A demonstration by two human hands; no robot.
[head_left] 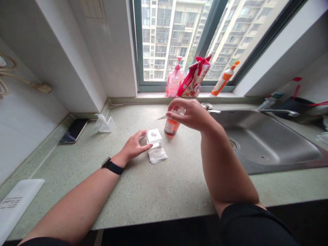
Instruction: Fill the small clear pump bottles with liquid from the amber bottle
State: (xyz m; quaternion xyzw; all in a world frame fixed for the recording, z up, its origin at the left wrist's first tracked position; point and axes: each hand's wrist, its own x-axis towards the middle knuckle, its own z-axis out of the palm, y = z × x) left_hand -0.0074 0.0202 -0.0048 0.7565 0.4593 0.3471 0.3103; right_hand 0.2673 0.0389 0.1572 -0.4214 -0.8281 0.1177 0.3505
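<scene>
My left hand (134, 145) is curled around a small clear square container (154, 137) with a white top, thumb on the near side and fingers on the far side. A round fitting shows in the middle of that top. Just in front lie some folded white tissues (157, 155). Further back, my right hand (188, 114) bends over the top of a pump bottle (170, 127) of orange-pink liquid, fingers closed about its head. The bottle stands upright on the counter, its pale nozzle pointing left. My palm hides part of the pump.
On the left are a phone (74, 131), a second small clear container (107, 125) with a white pump, and a white board-like item (22, 201). A steel sink (269, 136) is at the right. A pink pump bottle (174, 82), red bag (194, 78) and orange bottle (222, 82) line the windowsill.
</scene>
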